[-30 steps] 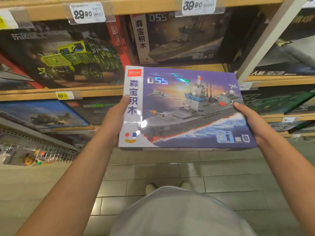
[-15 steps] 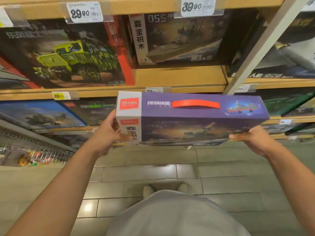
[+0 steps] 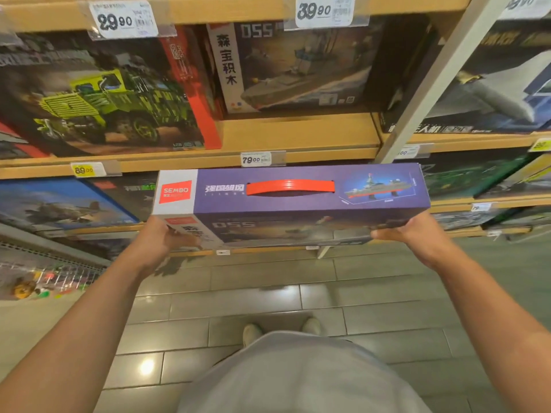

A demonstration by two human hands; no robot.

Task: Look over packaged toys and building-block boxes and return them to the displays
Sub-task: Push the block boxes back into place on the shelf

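A purple building-block box [image 3: 298, 201] with a warship picture and a red carry handle hangs in front of the shelves. Its narrow top side faces me and its front face tilts downward. My left hand [image 3: 161, 236] grips its lower left corner. My right hand [image 3: 408, 231] grips its lower right corner from beneath. A matching warship box [image 3: 286, 67] stands on the wooden shelf [image 3: 298, 132] just above, with bare shelf in front of it.
A green truck box [image 3: 98, 93] stands left of the matching box. A white upright post [image 3: 429, 84] divides the shelves on the right. More boxes fill the lower shelves. Small toys hang at lower left [image 3: 44, 281]. Grey tiled floor lies below.
The box has tipped from front face up to top side facing me, and it has risen slightly toward the shelf. Both hands kept their grip on its ends.
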